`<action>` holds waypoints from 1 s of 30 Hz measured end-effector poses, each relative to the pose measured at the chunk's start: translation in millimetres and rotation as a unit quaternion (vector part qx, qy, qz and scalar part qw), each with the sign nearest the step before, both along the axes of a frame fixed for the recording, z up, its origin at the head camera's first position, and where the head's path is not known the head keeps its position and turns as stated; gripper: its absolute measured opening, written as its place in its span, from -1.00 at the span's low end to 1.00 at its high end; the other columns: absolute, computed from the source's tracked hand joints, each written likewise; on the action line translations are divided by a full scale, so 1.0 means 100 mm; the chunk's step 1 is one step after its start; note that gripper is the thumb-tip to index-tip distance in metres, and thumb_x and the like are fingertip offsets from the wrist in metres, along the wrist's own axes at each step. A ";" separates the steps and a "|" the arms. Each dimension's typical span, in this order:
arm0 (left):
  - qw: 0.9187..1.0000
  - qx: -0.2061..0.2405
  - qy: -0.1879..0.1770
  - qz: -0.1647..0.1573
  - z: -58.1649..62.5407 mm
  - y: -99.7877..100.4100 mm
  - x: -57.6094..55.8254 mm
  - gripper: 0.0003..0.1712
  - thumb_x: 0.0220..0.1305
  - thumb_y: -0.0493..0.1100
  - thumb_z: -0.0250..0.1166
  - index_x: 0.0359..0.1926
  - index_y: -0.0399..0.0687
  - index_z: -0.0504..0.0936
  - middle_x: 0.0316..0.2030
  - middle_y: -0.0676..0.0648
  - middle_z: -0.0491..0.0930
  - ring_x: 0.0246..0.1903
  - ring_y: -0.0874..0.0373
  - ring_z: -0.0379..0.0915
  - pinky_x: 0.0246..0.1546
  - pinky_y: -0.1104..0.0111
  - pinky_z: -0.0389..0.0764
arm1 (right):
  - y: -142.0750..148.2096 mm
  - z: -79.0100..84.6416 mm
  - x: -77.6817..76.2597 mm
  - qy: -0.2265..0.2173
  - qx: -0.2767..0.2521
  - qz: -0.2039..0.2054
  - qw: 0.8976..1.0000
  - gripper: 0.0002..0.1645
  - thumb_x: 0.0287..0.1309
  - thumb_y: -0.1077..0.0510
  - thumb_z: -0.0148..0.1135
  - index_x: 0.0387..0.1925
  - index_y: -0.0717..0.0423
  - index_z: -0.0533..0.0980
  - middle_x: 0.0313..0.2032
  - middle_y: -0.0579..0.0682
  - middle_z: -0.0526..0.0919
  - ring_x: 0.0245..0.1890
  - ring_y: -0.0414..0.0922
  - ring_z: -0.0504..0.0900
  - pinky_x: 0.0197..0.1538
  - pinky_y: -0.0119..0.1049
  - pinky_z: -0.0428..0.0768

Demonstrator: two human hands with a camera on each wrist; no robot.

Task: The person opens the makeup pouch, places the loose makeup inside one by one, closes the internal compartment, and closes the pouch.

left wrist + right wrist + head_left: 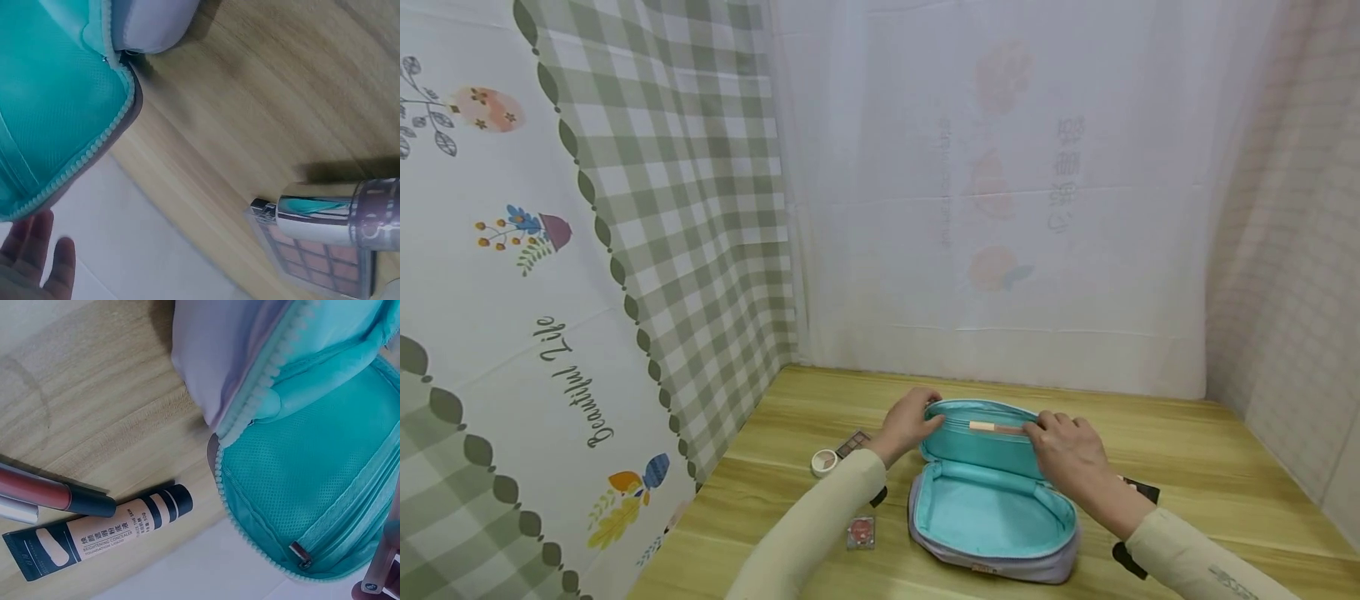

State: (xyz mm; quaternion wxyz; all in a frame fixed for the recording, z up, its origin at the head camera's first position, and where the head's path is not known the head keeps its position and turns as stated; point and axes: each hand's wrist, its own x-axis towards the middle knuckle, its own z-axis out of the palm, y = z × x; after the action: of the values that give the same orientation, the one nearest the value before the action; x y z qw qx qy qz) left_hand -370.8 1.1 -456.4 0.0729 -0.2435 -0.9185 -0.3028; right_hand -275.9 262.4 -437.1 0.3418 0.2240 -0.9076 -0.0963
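A lilac makeup bag (pixel 970 568) lies unzipped on the wooden table, its turquoise lining showing. Its lid (pixel 973 454) is raised and has a mesh pocket inside. At the lid's left edge, my left hand (pixel 912 423) grips the rim, thumb inside; its fingers (pixel 37 247) show behind the edge in the left wrist view. My right hand (pixel 1067 450), at the lid's right side, pinches a slim pinkish cosmetic tube (pixel 992 427) with a pale gold end, held across the pocket. The right wrist view shows only part of this tube (pixel 382 553).
Left of the bag lie an eyeshadow palette (pixel 853 443), a round three-colour compact (pixel 824 462) and a small square compact (pixel 861 532). A silver-capped bottle (pixel 319 219) overlaps the palette in the left wrist view. On the right lie a foundation tube (pixel 115 531) and a black-capped lip gloss (pixel 37 489).
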 end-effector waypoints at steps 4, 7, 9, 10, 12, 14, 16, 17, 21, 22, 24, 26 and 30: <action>0.996 -0.062 0.053 0.029 -0.01 0.05 -0.01 -0.68 0.38 0.06 0.28 0.03 0.04 0.55 0.03 0.01 0.55 -0.06 0.15 0.53 -0.08 0.24 0.58 | 0.01 0.01 0.01 0.006 -0.008 0.004 1.000 -0.75 -0.05 0.26 0.51 -0.26 0.14 0.68 -0.42 0.11 0.54 -0.41 0.07 0.63 -0.41 -0.05 0.61; 0.989 -0.103 0.094 0.050 -0.02 0.08 -0.02 -0.68 0.35 0.11 0.30 -0.02 0.07 0.57 -0.06 0.05 0.56 -0.13 0.18 0.53 -0.10 0.25 0.56 | 0.02 0.02 0.01 0.011 -0.008 0.007 1.000 -0.74 -0.07 0.25 0.53 -0.26 0.13 0.67 -0.41 0.11 0.54 -0.41 0.07 0.63 -0.41 -0.05 0.61; 0.982 -0.129 0.122 0.062 -0.02 0.10 -0.02 -0.68 0.33 0.13 0.32 -0.05 0.07 0.58 -0.11 0.07 0.58 -0.15 0.20 0.53 -0.10 0.26 0.55 | 0.03 0.02 0.01 0.014 -0.006 0.009 1.000 -0.73 -0.08 0.24 0.53 -0.27 0.13 0.67 -0.42 0.11 0.53 -0.42 0.07 0.63 -0.41 -0.05 0.61; 0.979 -0.141 0.134 0.066 -0.02 0.10 -0.02 -0.67 0.32 0.14 0.32 -0.06 0.08 0.59 -0.12 0.08 0.58 -0.16 0.20 0.53 -0.10 0.27 0.54 | 0.04 0.02 0.01 0.017 -0.006 0.010 1.000 -0.74 -0.08 0.24 0.53 -0.27 0.13 0.66 -0.42 0.11 0.53 -0.42 0.07 0.63 -0.42 -0.05 0.61; 0.973 -0.156 0.152 0.071 -0.02 0.12 -0.03 -0.66 0.30 0.16 0.34 -0.08 0.09 0.59 -0.15 0.09 0.59 -0.18 0.22 0.53 -0.11 0.28 0.54 | 0.04 0.02 0.00 0.023 -0.005 0.012 1.000 -0.74 -0.10 0.25 0.53 -0.29 0.13 0.66 -0.42 0.11 0.53 -0.43 0.07 0.63 -0.43 -0.05 0.61; 0.970 -0.165 0.164 0.072 -0.01 0.12 -0.03 -0.66 0.28 0.17 0.35 -0.09 0.09 0.60 -0.17 0.10 0.59 -0.20 0.22 0.53 -0.13 0.29 0.54 | 0.05 0.02 0.00 0.028 -0.005 0.014 0.999 -0.74 -0.11 0.25 0.53 -0.30 0.13 0.65 -0.42 0.11 0.54 -0.44 0.07 0.63 -0.44 -0.05 0.61; 0.969 -0.168 0.170 0.069 -0.01 0.12 -0.04 -0.65 0.25 0.17 0.37 -0.11 0.09 0.60 -0.19 0.11 0.59 -0.22 0.22 0.54 -0.14 0.29 0.54 | 0.06 0.03 0.00 0.032 -0.005 0.017 0.999 -0.73 -0.12 0.26 0.53 -0.30 0.14 0.65 -0.42 0.12 0.55 -0.44 0.07 0.63 -0.45 -0.05 0.61; 0.968 -0.168 0.172 0.067 -0.01 0.12 -0.04 -0.65 0.24 0.17 0.38 -0.11 0.09 0.60 -0.20 0.10 0.59 -0.22 0.22 0.54 -0.14 0.29 0.54 | 0.06 0.03 -0.01 0.034 -0.005 0.018 0.999 -0.73 -0.13 0.26 0.53 -0.30 0.14 0.65 -0.42 0.12 0.55 -0.44 0.07 0.63 -0.45 -0.05 0.61; 0.969 -0.165 0.176 0.058 0.00 0.09 -0.05 -0.61 0.18 0.17 0.43 -0.10 0.09 0.61 -0.20 0.10 0.59 -0.23 0.21 0.54 -0.15 0.27 0.54 | 0.05 0.02 -0.02 0.041 -0.006 0.025 0.999 -0.73 -0.13 0.25 0.54 -0.31 0.15 0.66 -0.43 0.12 0.54 -0.46 0.06 0.63 -0.47 -0.06 0.60; 0.969 -0.165 0.175 0.056 0.01 0.09 -0.05 -0.60 0.17 0.17 0.44 -0.09 0.09 0.61 -0.19 0.10 0.59 -0.23 0.21 0.54 -0.15 0.27 0.54 | 0.05 0.02 -0.02 0.042 -0.005 0.026 0.999 -0.74 -0.13 0.25 0.54 -0.32 0.15 0.66 -0.44 0.12 0.54 -0.47 0.06 0.62 -0.48 -0.06 0.59; 0.969 -0.168 0.172 0.054 0.01 0.08 -0.04 -0.57 0.14 0.17 0.46 -0.07 0.10 0.61 -0.17 0.10 0.60 -0.21 0.21 0.54 -0.14 0.27 0.54 | 0.05 0.02 -0.03 0.043 -0.003 0.027 0.999 -0.75 -0.13 0.25 0.53 -0.33 0.15 0.66 -0.44 0.13 0.54 -0.48 0.06 0.62 -0.49 -0.07 0.59; 0.969 -0.171 0.169 0.050 0.02 0.07 -0.04 -0.54 0.12 0.17 0.47 -0.05 0.10 0.60 -0.15 0.09 0.60 -0.20 0.20 0.54 -0.13 0.27 0.54 | 0.04 0.02 -0.03 0.043 -0.001 0.026 0.999 -0.76 -0.12 0.24 0.53 -0.33 0.16 0.66 -0.45 0.13 0.53 -0.48 0.06 0.61 -0.50 -0.07 0.59; 0.969 -0.177 0.165 0.047 0.00 0.06 -0.03 -0.51 0.14 0.18 0.46 0.00 0.10 0.59 -0.12 0.08 0.60 -0.19 0.21 0.55 -0.14 0.27 0.55 | 0.03 0.02 -0.02 0.038 0.002 0.023 0.999 -0.75 -0.12 0.23 0.54 -0.32 0.15 0.67 -0.45 0.13 0.52 -0.48 0.05 0.61 -0.50 -0.08 0.59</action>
State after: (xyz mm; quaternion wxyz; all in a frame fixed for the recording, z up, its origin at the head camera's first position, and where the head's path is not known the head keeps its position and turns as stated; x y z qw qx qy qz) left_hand -374.0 7.0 -456.0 0.1936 -0.2555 -0.9432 -0.0867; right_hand -278.2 265.3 -435.3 0.3773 0.2418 -0.8885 -0.0990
